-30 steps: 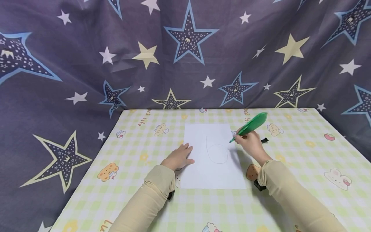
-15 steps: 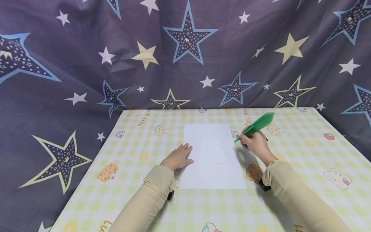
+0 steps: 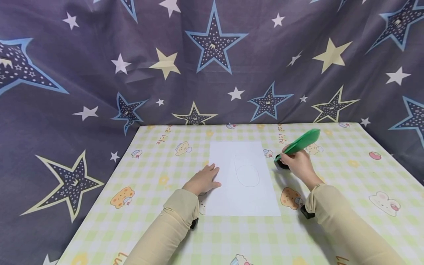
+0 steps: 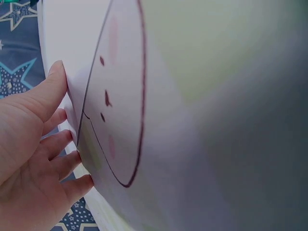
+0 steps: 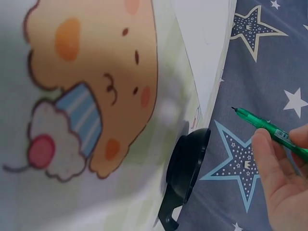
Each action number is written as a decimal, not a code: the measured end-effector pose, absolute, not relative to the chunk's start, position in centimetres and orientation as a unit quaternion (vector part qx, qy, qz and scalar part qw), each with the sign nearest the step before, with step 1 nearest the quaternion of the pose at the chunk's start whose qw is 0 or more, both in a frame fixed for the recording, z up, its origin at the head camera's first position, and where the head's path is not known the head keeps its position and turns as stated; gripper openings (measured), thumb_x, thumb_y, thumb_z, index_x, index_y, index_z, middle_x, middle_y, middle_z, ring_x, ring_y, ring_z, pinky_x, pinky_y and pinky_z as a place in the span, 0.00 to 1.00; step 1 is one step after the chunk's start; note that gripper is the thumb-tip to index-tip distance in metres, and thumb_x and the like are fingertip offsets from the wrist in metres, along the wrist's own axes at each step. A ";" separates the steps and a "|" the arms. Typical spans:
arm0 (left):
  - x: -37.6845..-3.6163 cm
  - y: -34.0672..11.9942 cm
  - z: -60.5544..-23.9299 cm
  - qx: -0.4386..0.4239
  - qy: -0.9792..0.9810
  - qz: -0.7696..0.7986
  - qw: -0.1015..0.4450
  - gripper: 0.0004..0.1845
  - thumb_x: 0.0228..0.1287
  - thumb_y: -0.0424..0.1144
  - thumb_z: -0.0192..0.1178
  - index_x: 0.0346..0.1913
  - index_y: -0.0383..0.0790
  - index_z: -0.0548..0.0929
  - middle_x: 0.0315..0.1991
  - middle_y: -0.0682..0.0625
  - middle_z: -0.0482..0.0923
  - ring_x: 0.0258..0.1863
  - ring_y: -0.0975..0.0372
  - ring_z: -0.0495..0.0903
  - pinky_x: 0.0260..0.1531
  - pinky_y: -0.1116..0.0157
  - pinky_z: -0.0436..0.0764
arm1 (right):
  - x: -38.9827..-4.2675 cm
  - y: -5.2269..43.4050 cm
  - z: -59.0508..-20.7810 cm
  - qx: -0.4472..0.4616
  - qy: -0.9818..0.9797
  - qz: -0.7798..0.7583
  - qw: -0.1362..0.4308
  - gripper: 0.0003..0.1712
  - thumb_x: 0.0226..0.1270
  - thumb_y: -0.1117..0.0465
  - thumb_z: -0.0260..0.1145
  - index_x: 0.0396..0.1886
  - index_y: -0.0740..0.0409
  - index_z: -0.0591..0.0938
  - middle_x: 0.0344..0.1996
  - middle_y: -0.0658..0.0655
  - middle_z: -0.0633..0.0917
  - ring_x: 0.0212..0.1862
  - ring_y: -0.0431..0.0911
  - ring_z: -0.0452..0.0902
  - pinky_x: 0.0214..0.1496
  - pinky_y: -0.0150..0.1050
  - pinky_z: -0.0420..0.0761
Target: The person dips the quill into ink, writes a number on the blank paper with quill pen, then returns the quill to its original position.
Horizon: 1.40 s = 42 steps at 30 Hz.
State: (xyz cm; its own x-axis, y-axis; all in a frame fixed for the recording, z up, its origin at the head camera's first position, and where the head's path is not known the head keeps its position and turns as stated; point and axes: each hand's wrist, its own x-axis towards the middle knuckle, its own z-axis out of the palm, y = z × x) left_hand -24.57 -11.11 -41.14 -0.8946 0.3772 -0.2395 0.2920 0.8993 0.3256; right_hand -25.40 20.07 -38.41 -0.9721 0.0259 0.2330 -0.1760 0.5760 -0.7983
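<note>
A white sheet of paper [image 3: 243, 198] lies on the table and bears a thin drawn line shaped like a 6 [image 3: 247, 186]. My left hand [image 3: 202, 180] rests with spread fingers on the paper's left edge; the left wrist view shows its fingertips along that edge. My right hand [image 3: 299, 165] pinches a green feather-shaped pen [image 3: 303, 141] just right of the paper. Its dark tip [image 5: 234, 109] points left, with the thumb and fingers around the barrel in the right wrist view. A black round object with a hooked tab [image 5: 185, 166] lies on the tablecloth by that hand.
The table wears a green-and-white checked cloth [image 3: 145, 213] printed with cartoon figures. Behind it hangs a dark curtain with stars [image 3: 212, 88]. A black wrist device [image 3: 308, 212] shows under the right sleeve.
My right hand has moved right with the pen, from over the paper's right edge to beside it, uncovering the black object's left part. My left hand has stayed in place.
</note>
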 end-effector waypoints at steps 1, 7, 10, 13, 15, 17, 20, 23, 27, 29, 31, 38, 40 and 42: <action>-24.6 -11.1 -41.2 0.174 0.963 0.142 0.149 0.35 0.65 0.48 0.54 0.69 0.36 0.58 0.70 0.41 0.50 0.69 0.50 0.46 0.66 0.54 0.50 | -25.4 20.2 -38.4 0.043 -0.881 0.457 0.112 0.08 0.64 0.66 0.57 0.39 0.68 0.76 0.33 0.64 0.82 0.35 0.53 0.81 0.39 0.41 0.82; -24.5 -11.1 -41.1 0.171 0.963 0.143 0.149 0.34 0.65 0.48 0.54 0.69 0.37 0.58 0.70 0.42 0.50 0.69 0.50 0.46 0.66 0.54 0.50 | -25.2 20.8 -38.4 0.044 -0.881 0.456 0.115 0.09 0.64 0.66 0.57 0.40 0.68 0.76 0.34 0.65 0.81 0.36 0.54 0.81 0.40 0.43 0.82; -24.5 -11.2 -41.2 0.172 0.963 0.143 0.148 0.34 0.65 0.48 0.54 0.69 0.37 0.58 0.70 0.42 0.49 0.69 0.50 0.46 0.66 0.54 0.50 | -25.1 21.0 -38.3 0.041 -0.885 0.447 0.121 0.09 0.64 0.66 0.58 0.40 0.68 0.77 0.33 0.64 0.82 0.35 0.51 0.81 0.39 0.41 0.82; -24.6 -11.2 -41.3 0.173 0.963 0.142 0.149 0.34 0.66 0.49 0.54 0.70 0.37 0.58 0.70 0.42 0.49 0.69 0.51 0.45 0.66 0.54 0.50 | -25.0 21.3 -38.3 0.039 -0.890 0.433 0.134 0.09 0.63 0.65 0.59 0.39 0.67 0.79 0.30 0.61 0.83 0.32 0.48 0.80 0.36 0.38 0.81; -24.6 -11.1 -41.3 0.174 0.963 0.142 0.148 0.34 0.65 0.49 0.54 0.69 0.37 0.58 0.70 0.42 0.49 0.69 0.51 0.45 0.66 0.54 0.50 | -24.9 21.4 -38.2 0.039 -0.893 0.426 0.141 0.09 0.63 0.65 0.59 0.39 0.67 0.80 0.28 0.60 0.83 0.30 0.46 0.79 0.33 0.36 0.79; -24.6 -11.1 -41.3 0.173 0.963 0.143 0.149 0.34 0.65 0.49 0.54 0.69 0.37 0.58 0.70 0.42 0.49 0.69 0.51 0.45 0.66 0.54 0.50 | -24.8 21.5 -38.2 0.042 -0.893 0.423 0.146 0.09 0.63 0.65 0.59 0.38 0.67 0.80 0.28 0.59 0.83 0.29 0.45 0.77 0.31 0.35 0.78; -24.6 -11.1 -41.3 0.175 0.963 0.144 0.148 0.34 0.66 0.49 0.54 0.69 0.37 0.58 0.70 0.42 0.49 0.69 0.51 0.45 0.66 0.54 0.50 | -24.8 21.8 -38.1 0.043 -0.893 0.422 0.149 0.09 0.63 0.65 0.59 0.38 0.67 0.80 0.28 0.59 0.83 0.29 0.44 0.77 0.30 0.34 0.77; -24.6 -11.1 -41.3 0.175 0.963 0.143 0.149 0.34 0.66 0.49 0.54 0.70 0.37 0.58 0.70 0.42 0.49 0.69 0.51 0.45 0.66 0.54 0.50 | -24.6 22.0 -38.1 0.041 -0.893 0.423 0.150 0.10 0.63 0.65 0.59 0.39 0.67 0.81 0.29 0.60 0.83 0.30 0.44 0.77 0.30 0.33 0.77; -24.5 -11.2 -41.2 0.176 0.962 0.145 0.149 0.34 0.66 0.49 0.53 0.70 0.36 0.57 0.71 0.42 0.49 0.69 0.50 0.45 0.66 0.54 0.50 | -24.5 22.3 -38.1 0.038 -0.894 0.420 0.151 0.10 0.64 0.63 0.60 0.40 0.66 0.81 0.31 0.61 0.83 0.30 0.43 0.76 0.29 0.32 0.76; -24.5 -11.2 -41.2 0.177 0.962 0.146 0.148 0.34 0.66 0.49 0.53 0.70 0.36 0.58 0.70 0.42 0.49 0.69 0.50 0.45 0.66 0.54 0.50 | -24.4 22.4 -38.1 0.039 -0.895 0.418 0.152 0.11 0.64 0.63 0.60 0.40 0.65 0.81 0.31 0.61 0.83 0.29 0.43 0.75 0.29 0.32 0.75; -24.5 -11.2 -41.2 0.178 0.962 0.146 0.147 0.34 0.66 0.49 0.53 0.70 0.36 0.58 0.70 0.42 0.49 0.69 0.50 0.45 0.66 0.53 0.50 | -24.3 22.6 -38.1 0.038 -0.895 0.416 0.153 0.11 0.64 0.62 0.60 0.41 0.65 0.81 0.31 0.60 0.83 0.29 0.42 0.75 0.29 0.32 0.74; -24.4 -11.2 -41.2 0.178 0.962 0.147 0.148 0.34 0.66 0.49 0.53 0.70 0.36 0.57 0.70 0.42 0.49 0.69 0.50 0.45 0.66 0.54 0.50 | -24.2 22.8 -38.2 0.030 -0.885 0.442 0.145 0.12 0.65 0.64 0.57 0.42 0.66 0.80 0.31 0.63 0.83 0.31 0.40 0.77 0.32 0.27 0.76; -24.4 -11.2 -41.1 0.178 0.961 0.148 0.148 0.34 0.66 0.49 0.54 0.70 0.36 0.58 0.70 0.42 0.49 0.69 0.50 0.45 0.66 0.53 0.50 | -24.3 22.9 -38.3 0.039 -0.884 0.440 0.152 0.11 0.64 0.65 0.56 0.41 0.67 0.80 0.30 0.64 0.83 0.31 0.43 0.79 0.31 0.27 0.77; -24.5 -11.2 -41.2 0.179 0.961 0.148 0.148 0.34 0.66 0.49 0.54 0.70 0.36 0.58 0.70 0.42 0.49 0.69 0.50 0.45 0.66 0.53 0.50 | -24.3 23.0 -38.4 0.052 -0.886 0.432 0.163 0.11 0.64 0.67 0.55 0.40 0.67 0.80 0.29 0.65 0.83 0.31 0.47 0.80 0.30 0.26 0.77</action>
